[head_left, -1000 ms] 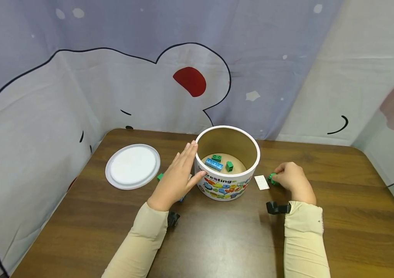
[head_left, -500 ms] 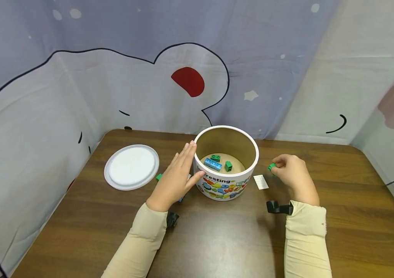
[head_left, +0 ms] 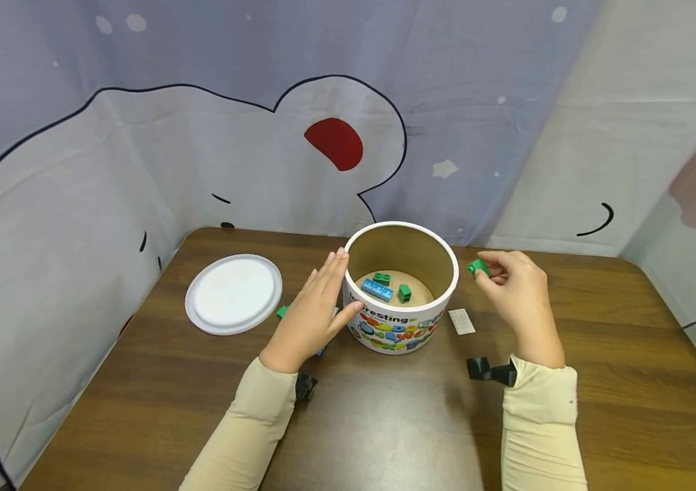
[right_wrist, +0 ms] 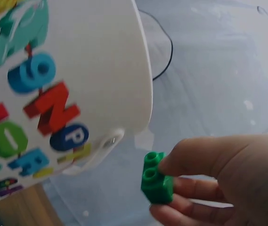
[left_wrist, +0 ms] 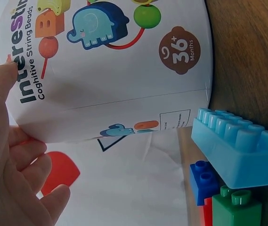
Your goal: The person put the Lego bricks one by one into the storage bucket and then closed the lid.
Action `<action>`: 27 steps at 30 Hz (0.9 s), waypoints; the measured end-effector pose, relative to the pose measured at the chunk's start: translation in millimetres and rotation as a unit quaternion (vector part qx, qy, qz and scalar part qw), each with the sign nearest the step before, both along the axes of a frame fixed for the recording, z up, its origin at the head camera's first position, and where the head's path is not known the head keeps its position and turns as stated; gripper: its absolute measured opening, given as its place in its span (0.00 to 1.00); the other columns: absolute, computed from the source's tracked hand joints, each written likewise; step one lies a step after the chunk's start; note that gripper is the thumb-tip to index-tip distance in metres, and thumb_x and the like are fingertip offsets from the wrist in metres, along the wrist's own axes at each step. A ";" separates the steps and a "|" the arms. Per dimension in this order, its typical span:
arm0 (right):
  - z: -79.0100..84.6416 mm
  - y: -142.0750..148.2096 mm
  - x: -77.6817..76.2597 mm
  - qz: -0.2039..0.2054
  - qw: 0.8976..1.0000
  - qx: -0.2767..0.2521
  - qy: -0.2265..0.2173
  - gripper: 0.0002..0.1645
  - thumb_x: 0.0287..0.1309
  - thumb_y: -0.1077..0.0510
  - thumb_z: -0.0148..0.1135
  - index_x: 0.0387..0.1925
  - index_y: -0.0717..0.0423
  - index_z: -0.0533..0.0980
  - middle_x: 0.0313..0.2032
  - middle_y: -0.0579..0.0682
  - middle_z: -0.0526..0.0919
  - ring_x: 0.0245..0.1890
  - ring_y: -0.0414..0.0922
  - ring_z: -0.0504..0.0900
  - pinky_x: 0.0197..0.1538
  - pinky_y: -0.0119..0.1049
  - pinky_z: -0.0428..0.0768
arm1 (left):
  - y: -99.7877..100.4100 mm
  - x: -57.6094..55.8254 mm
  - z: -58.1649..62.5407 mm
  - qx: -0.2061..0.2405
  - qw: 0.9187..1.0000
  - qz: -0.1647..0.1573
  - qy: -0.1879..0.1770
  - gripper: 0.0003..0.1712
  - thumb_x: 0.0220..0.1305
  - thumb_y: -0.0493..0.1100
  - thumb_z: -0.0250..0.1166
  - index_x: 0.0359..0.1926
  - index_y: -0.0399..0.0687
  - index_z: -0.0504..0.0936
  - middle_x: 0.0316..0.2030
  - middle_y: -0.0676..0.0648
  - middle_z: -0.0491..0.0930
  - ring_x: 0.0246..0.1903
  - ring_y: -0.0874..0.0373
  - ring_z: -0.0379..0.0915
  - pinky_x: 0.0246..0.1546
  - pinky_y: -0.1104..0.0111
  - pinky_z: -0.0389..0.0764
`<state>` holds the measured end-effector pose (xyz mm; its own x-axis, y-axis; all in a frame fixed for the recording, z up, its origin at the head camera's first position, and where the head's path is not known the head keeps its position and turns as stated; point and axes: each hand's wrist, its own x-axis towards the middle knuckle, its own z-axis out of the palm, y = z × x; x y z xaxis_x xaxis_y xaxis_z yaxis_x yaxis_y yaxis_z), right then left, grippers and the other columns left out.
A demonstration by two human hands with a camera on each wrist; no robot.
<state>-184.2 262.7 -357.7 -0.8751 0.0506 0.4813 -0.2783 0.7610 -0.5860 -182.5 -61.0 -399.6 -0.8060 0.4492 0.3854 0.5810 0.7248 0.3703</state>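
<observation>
A round white bucket (head_left: 393, 331) printed with colourful beads stands upright on the table. My left hand (head_left: 307, 320) lies along its left side, fingers straight, with fingertips at the rim. To the right of the bucket, my right hand (head_left: 519, 300) pinches a small green toy brick (head_left: 477, 266) between thumb and fingers, raised to about rim height. Two studs of that brick (right_wrist: 153, 181) show in the right wrist view. On the bucket's floor lie a blue brick (head_left: 377, 290), a green brick (head_left: 405, 293) and another green brick (head_left: 382, 279).
A round white lid (head_left: 234, 294) lies at the left. Beside the bucket on the right is a white rectangular piece (head_left: 461, 321). Near the left hand stand a light blue brick (left_wrist: 237, 155), a dark blue brick (left_wrist: 203, 181), a green brick (left_wrist: 237, 207) and something red (left_wrist: 206, 212).
My right hand has lifted the green brick off the table and moved it up, slightly toward the bucket. The left hand stays in place against the bucket.
</observation>
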 end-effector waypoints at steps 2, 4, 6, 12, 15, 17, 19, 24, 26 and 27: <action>1.8 -5.0 0.9 0.005 0.999 -0.017 0.030 0.14 0.57 0.71 0.65 0.47 0.69 0.84 0.38 0.62 0.82 0.36 0.53 0.84 0.39 0.10 0.72 | 0.1 0.1 -0.1 0.000 1.000 0.000 0.000 0.46 0.76 0.58 0.57 0.80 0.39 0.47 0.80 0.42 0.46 0.79 0.50 0.40 0.74 0.46 0.54; 3.4 -10.4 1.6 0.009 0.998 -0.026 0.058 0.14 0.56 0.72 0.65 0.45 0.69 0.84 0.37 0.62 0.82 0.35 0.52 0.83 0.39 0.10 0.73 | 0.3 0.6 0.2 -0.001 1.000 0.001 -0.003 0.47 0.76 0.58 0.57 0.80 0.40 0.46 0.80 0.42 0.46 0.79 0.52 0.39 0.74 0.47 0.53; 4.7 -16.0 2.6 0.017 0.996 -0.030 0.082 0.14 0.54 0.74 0.65 0.45 0.70 0.85 0.36 0.62 0.82 0.34 0.51 0.83 0.40 0.11 0.74 | 0.1 1.1 0.3 0.000 1.000 0.002 -0.007 0.47 0.76 0.58 0.57 0.80 0.40 0.46 0.80 0.43 0.45 0.79 0.53 0.38 0.75 0.49 0.52; 7.4 -32.9 3.0 0.044 0.991 -0.032 0.120 0.16 0.53 0.75 0.66 0.45 0.70 0.84 0.38 0.62 0.82 0.35 0.51 0.84 0.42 0.12 0.75 | -0.5 1.1 -0.3 0.002 1.000 0.000 -0.002 0.47 0.75 0.58 0.58 0.80 0.39 0.47 0.80 0.42 0.46 0.79 0.51 0.39 0.74 0.47 0.54; 8.1 -41.9 1.6 0.054 0.990 -0.038 0.122 0.16 0.54 0.74 0.67 0.46 0.70 0.84 0.40 0.62 0.82 0.36 0.53 0.85 0.42 0.13 0.76 | -0.6 0.5 0.4 0.001 1.000 0.001 -0.003 0.47 0.75 0.58 0.57 0.80 0.40 0.47 0.80 0.43 0.46 0.79 0.51 0.39 0.74 0.48 0.53; 9.0 -48.0 0.4 0.060 0.990 -0.036 0.123 0.16 0.54 0.74 0.67 0.47 0.70 0.84 0.40 0.62 0.82 0.36 0.53 0.85 0.42 0.16 0.78 | -0.6 0.3 1.5 0.001 1.000 0.002 -0.004 0.47 0.75 0.58 0.57 0.80 0.40 0.47 0.80 0.43 0.45 0.79 0.51 0.39 0.75 0.49 0.52; 9.1 -53.9 -0.5 0.066 0.990 -0.025 0.122 0.16 0.54 0.73 0.67 0.47 0.70 0.84 0.40 0.61 0.82 0.36 0.53 0.86 0.41 0.23 0.82 | -0.5 0.2 1.9 0.002 1.000 0.001 -0.004 0.47 0.75 0.58 0.58 0.80 0.40 0.47 0.80 0.43 0.46 0.79 0.51 0.40 0.75 0.49 0.52; 9.5 -66.0 -3.5 0.095 0.991 -0.001 0.091 0.17 0.57 0.73 0.66 0.50 0.70 0.83 0.42 0.63 0.82 0.37 0.55 0.86 0.41 0.43 0.86 | -0.7 0.1 0.4 0.001 1.000 -0.004 -0.006 0.47 0.75 0.58 0.57 0.80 0.40 0.46 0.80 0.42 0.46 0.79 0.50 0.40 0.75 0.49 0.51; 11.3 -69.6 -7.0 0.106 0.992 0.008 0.068 0.17 0.59 0.73 0.65 0.51 0.70 0.82 0.43 0.64 0.82 0.38 0.56 0.85 0.42 0.46 0.86 | -1.2 -0.1 -0.2 0.002 1.000 -0.003 -0.005 0.47 0.75 0.58 0.57 0.80 0.40 0.46 0.79 0.42 0.46 0.79 0.50 0.40 0.75 0.48 0.51; 12.5 -70.9 -9.8 0.111 0.992 0.016 0.055 0.17 0.59 0.73 0.65 0.51 0.70 0.82 0.43 0.64 0.81 0.38 0.56 0.85 0.43 0.47 0.86 | -1.4 -0.4 -0.3 0.003 1.000 -0.003 -0.002 0.47 0.75 0.58 0.58 0.80 0.39 0.47 0.79 0.42 0.47 0.78 0.49 0.40 0.75 0.48 0.51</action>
<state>-194.0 191.8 -345.2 -0.8052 -0.1543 0.5726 -0.5018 0.6920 -0.5190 -182.9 -62.4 -399.9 -0.8055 0.4507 0.3848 0.5829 0.7192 0.3780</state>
